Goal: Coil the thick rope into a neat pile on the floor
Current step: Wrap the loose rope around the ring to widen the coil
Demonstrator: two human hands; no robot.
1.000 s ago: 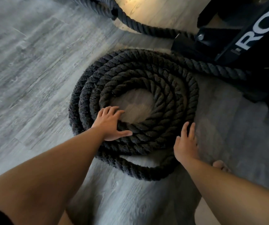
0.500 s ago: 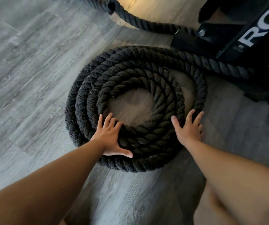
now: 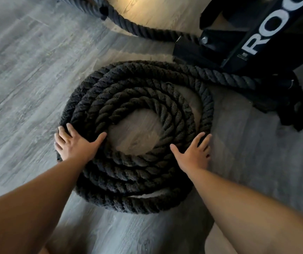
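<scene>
The thick black rope (image 3: pixel 128 173) lies in a round coil of several turns on the grey wood floor, with a bare patch of floor in its middle. My left hand (image 3: pixel 74 143) rests flat on the coil's left side, fingers spread over the outer turns. On the right side my right hand (image 3: pixel 192 153) lies flat with fingers spread. Neither hand grips the rope. From the coil's top right the rope runs on toward the black frame.
A black metal equipment frame (image 3: pixel 247 39) with white letters stands at the top right. Another stretch of rope (image 3: pixel 128 26) runs across the floor at the top, toward the frame. Open grey floor (image 3: pixel 22 79) lies to the left.
My left hand slid from the inner turns out to the coil's left edge. My right hand moved from the lower right edge up onto the right side. The loose outer loop is drawn in tighter.
</scene>
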